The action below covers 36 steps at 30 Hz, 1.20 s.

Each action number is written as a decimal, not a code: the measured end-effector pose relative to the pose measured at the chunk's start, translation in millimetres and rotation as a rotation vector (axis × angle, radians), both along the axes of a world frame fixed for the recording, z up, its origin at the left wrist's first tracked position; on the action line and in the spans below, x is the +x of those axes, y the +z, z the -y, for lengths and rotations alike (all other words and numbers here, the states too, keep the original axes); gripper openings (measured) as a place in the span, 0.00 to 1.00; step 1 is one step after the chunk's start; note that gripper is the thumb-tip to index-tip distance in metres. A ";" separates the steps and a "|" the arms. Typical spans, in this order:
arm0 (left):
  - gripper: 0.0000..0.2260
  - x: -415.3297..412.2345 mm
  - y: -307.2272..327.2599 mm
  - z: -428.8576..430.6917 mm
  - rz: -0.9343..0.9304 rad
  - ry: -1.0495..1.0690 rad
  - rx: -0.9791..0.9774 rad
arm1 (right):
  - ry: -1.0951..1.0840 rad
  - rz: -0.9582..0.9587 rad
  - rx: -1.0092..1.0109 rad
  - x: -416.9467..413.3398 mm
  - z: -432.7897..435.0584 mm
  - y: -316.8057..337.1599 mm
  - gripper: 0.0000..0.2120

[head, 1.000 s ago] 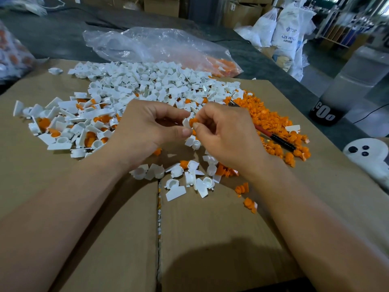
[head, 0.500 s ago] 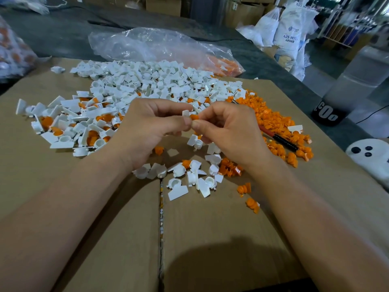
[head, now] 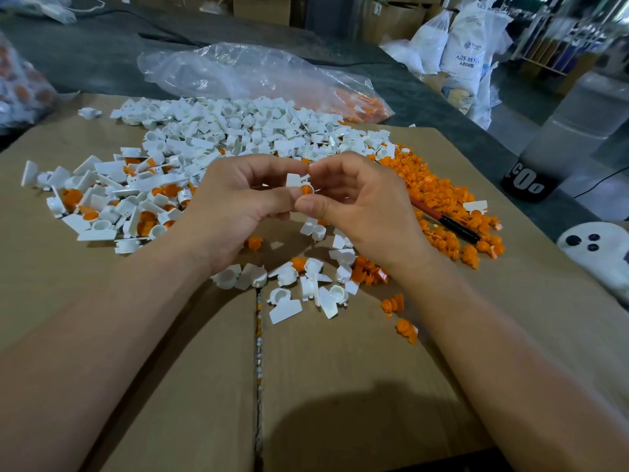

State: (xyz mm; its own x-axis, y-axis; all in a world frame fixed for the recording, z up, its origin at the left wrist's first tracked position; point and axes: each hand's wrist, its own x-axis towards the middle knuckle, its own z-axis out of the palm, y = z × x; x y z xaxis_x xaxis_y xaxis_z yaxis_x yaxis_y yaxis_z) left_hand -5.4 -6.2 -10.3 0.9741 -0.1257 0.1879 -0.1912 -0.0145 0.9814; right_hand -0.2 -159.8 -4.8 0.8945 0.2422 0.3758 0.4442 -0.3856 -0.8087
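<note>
Heaps of joined pieces (head: 102,202), white with orange centres, are seen at the far left of the cardboard sheet (head: 340,369), and a broader pile of white housings (head: 245,131) is spread behind them, with a clear plastic bag (head: 238,73) lying beyond. Left of centre, above the sheet, the left hand (head: 238,206) is held curled, and a white housing (head: 293,180) is pinched between its thumb and fingertips. The housing's flat tab is turned up and away, while its cup end is presented to the right. An orange plug (head: 307,189) is found at that cup, just right of and below the tab, touching the housing; how deep it is seated cannot be told. The plug is pinched by the thumb and forefinger of the right hand (head: 360,206), which is the nearer hand to it, so both hands are closed narrowly and met tip to tip.

A short push from right to left, along the line between the two thumbs, is judged to be what the coming move turns on, and nothing is placed between the hands to hinder it. Loose white pieces (head: 306,284) are scattered on the cardboard under the wrists. Further right a pile of orange plugs (head: 442,199) is laid out with a red and black pen (head: 452,226) partly buried in it. A white device with three dark buttons (head: 599,250) is cut off at the right edge
</note>
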 end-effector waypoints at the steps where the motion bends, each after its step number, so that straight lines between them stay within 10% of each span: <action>1: 0.10 -0.1 0.2 0.2 0.003 0.000 -0.004 | 0.016 -0.018 0.018 0.0 -1.0 -0.1 0.13; 17: 0.06 -1.3 4.0 -1.9 0.052 0.024 0.183 | 0.136 -0.187 0.058 1.0 1.2 0.6 0.14; 36: 0.04 -0.7 8.4 -1.3 -0.238 0.054 -0.080 | 0.182 0.010 0.068 1.8 -0.3 -6.5 0.16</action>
